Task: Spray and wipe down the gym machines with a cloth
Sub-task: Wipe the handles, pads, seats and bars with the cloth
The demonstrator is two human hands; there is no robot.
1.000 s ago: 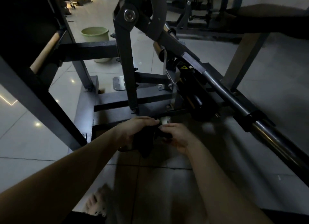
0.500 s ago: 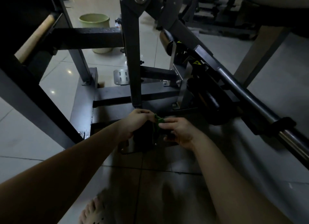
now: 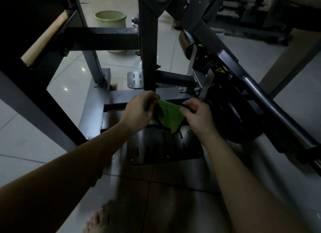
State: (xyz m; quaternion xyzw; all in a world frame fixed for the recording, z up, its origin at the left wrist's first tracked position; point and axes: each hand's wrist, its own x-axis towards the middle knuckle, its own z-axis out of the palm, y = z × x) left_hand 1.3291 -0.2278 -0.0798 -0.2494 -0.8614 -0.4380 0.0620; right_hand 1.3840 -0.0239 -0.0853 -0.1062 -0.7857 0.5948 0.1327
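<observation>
Your left hand (image 3: 140,109) and right hand (image 3: 198,116) each pinch an edge of the green cloth (image 3: 167,114), stretched between them above the dark footplate (image 3: 156,151) near you. Loosen either pinch and it could drop onto the floor. It looks thin, limp, creased, hanging to a point.

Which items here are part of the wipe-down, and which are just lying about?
In the job:
- cloth, pinched by left hand and right hand
- machine in front
- footplate under the cloth

Lying about:
- bucket, on the floor behind the machine
- far machines
</observation>
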